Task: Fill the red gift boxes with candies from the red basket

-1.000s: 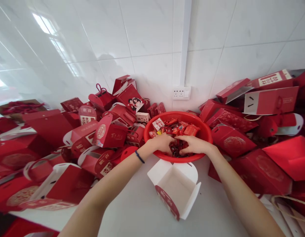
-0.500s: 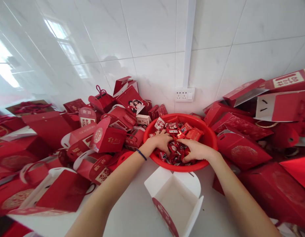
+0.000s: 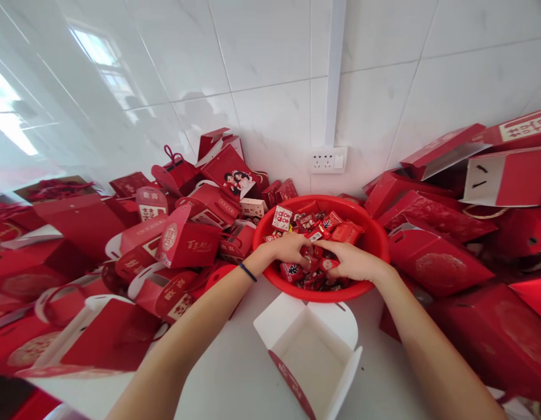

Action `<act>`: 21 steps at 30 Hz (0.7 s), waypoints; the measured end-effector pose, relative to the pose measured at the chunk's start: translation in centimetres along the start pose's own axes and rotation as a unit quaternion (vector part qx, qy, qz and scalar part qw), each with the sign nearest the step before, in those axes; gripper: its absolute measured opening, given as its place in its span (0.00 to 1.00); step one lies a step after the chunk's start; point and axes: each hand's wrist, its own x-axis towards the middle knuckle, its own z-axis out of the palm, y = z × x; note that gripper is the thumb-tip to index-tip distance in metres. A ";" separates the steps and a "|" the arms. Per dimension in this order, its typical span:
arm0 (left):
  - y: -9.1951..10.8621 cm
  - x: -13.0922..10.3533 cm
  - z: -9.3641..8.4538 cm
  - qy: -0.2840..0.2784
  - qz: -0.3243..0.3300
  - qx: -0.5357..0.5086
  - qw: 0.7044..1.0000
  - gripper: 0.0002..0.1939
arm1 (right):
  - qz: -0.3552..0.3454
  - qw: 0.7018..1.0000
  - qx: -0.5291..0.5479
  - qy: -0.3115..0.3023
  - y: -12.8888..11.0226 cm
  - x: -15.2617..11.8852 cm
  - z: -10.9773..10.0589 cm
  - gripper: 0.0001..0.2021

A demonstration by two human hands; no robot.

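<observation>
A round red plastic basin (image 3: 379, 242) holds a heap of small red-wrapped candies (image 3: 347, 232). My left hand (image 3: 288, 249) is inside it, fingers curled down around some of the candies. From the other side my right hand (image 3: 357, 262) closes on candies too, its thumb and fingers partly buried among them. The two hands nearly meet, with a cluster of candies between them. In front of the basin stands an open gift box (image 3: 316, 356), white inside with a red outer panel; its inside shows no contents.
Red gift boxes (image 3: 192, 239) are piled along the left side. More red boxes (image 3: 441, 259) are stacked on the right, close to my right arm. Behind the basin is a tiled wall with a socket plate (image 3: 329, 160). Beneath everything lies a white tabletop (image 3: 227, 373).
My hands have drawn closer together in the basin, and the fingers have gathered candies between them. The view has shifted slightly. The open box has stayed put.
</observation>
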 end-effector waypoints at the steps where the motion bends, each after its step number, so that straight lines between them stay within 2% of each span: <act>1: -0.2 0.0 0.0 0.016 0.004 -0.020 1.000 0.17 | -0.003 1.000 -0.004 0.004 -0.1 -0.1 0.0 0.43; 7: -0.7 -0.1 0.1 0.076 0.026 -0.084 0.993 0.14 | -0.028 0.999 -0.011 0.042 0.1 -0.1 0.0 0.37; 12: -0.9 -0.3 -0.1 0.152 0.032 -0.142 0.978 0.13 | 0.005 0.990 0.090 0.104 0.7 0.3 0.4 0.35; 14: -1.0 -0.4 -0.1 0.175 0.052 -0.188 0.965 0.14 | 0.008 0.982 0.138 0.129 0.9 0.4 0.5 0.30; 17: -0.8 -0.4 -0.1 0.174 0.108 -0.287 0.936 0.16 | -0.025 0.966 0.217 0.140 1.1 0.5 0.4 0.20; 21: -0.6 -0.2 0.0 0.148 0.135 -0.363 0.910 0.19 | -0.053 0.942 0.296 0.147 1.0 0.3 0.0 0.17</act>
